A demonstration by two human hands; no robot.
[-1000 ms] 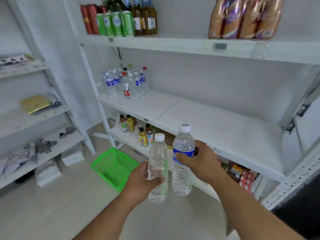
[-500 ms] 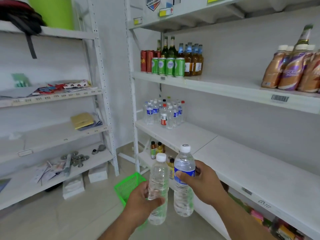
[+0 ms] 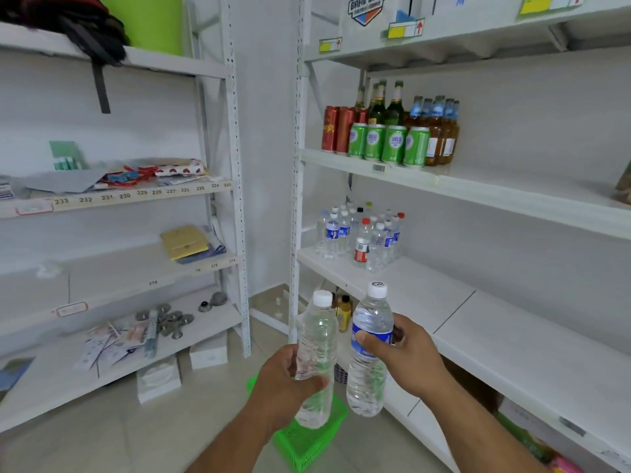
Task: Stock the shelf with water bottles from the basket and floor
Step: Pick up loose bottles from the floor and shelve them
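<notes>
Bottle (image 3: 316,353) per hand (basket (image 3: 307,438) seemingly below)

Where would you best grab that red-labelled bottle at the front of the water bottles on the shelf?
Grip the red-labelled bottle round its body near the label, coming from the open front of the shelf. It stands upright, with other bottles crowding behind and beside it.

Clear white-capped bottles (image 3: 317,356) — one blue-labelled (image 3: 370,349) — bright green mesh basket (image 3: 307,442), white shelf (image 3: 478,336), green cans (image 3: 389,143).
</notes>
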